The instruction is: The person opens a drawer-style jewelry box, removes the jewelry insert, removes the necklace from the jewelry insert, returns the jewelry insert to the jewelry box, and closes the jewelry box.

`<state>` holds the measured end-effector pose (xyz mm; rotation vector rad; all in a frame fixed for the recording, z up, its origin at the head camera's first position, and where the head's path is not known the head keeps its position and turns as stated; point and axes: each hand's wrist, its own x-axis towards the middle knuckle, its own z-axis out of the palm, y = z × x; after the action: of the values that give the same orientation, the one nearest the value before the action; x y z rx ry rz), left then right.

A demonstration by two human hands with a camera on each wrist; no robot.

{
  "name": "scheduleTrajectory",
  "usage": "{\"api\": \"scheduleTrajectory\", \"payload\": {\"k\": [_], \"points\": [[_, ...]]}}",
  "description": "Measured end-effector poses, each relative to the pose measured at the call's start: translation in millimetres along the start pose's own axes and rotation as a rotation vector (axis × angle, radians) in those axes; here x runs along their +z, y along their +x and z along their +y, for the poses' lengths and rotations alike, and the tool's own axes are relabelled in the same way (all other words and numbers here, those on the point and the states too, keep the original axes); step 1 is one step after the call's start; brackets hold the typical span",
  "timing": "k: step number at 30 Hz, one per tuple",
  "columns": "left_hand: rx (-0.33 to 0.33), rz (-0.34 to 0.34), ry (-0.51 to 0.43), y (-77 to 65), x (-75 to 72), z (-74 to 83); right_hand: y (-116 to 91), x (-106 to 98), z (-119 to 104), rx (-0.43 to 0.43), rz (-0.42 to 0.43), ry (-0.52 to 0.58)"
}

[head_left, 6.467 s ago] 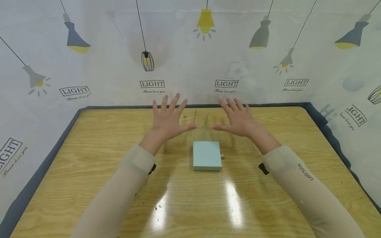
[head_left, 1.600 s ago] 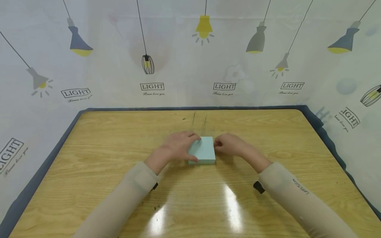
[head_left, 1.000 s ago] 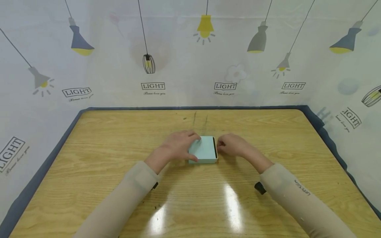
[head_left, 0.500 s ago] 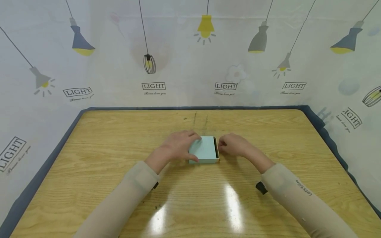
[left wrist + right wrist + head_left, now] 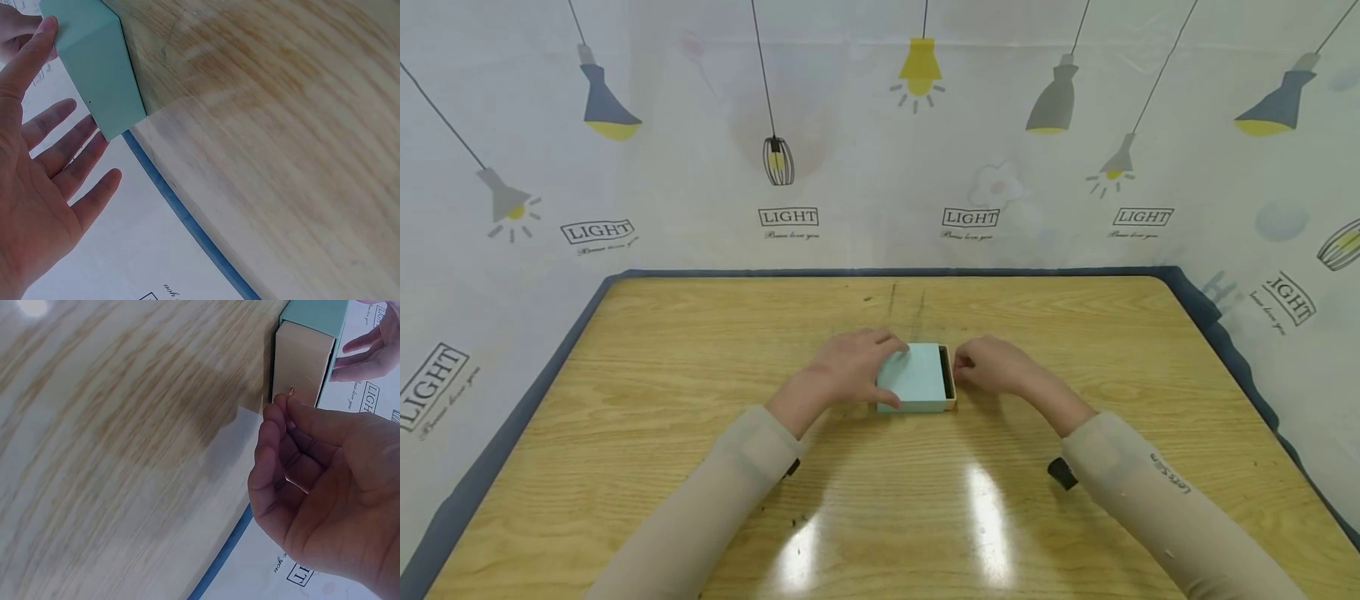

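Observation:
A mint-green drawer box (image 5: 919,379) lies flat on the wooden table. My left hand (image 5: 852,367) holds its sleeve from the left, thumb on the near side and fingers at the far side. In the left wrist view the thumb lies along the green sleeve (image 5: 103,81), with the other fingers spread beside it. Out of the right end sticks the beige drawer (image 5: 303,359), a dark strip of its inside showing. My right hand (image 5: 992,365) pinches the small pull tab (image 5: 292,391) on the drawer's front between thumb and index finger, the remaining fingers curled.
The wooden table (image 5: 715,333) has a dark blue edge strip (image 5: 812,272) along its back. Behind it hangs a white backdrop (image 5: 865,150) printed with lamps. Two dark marks run across the tabletop behind the box.
Both hands have come down from hovering open to the box. Over the last second the right hand has moved slightly right, and the drawer has slid a little out of the sleeve.

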<state>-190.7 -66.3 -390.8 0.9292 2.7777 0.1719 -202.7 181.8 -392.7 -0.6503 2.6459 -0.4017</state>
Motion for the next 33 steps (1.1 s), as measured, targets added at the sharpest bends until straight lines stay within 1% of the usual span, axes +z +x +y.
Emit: {"api": "scheduleTrajectory", "payload": {"k": [9,15,22,33], "points": [[0.001,0.006,0.011,1.7,1.2,0.3,-2,0,3,0.007,-0.001,0.002],[0.012,0.007,0.001,-0.4,-0.1,0.8,-4,-1,8,0.024,0.005,-0.017],[0.004,0.010,0.001,-0.9,0.6,-0.2,-7,-1,18,0.037,0.025,-0.030],[-0.001,0.005,0.016,-1.1,-0.7,2.0,-13,-3,23,0.060,0.029,-0.027]]}}
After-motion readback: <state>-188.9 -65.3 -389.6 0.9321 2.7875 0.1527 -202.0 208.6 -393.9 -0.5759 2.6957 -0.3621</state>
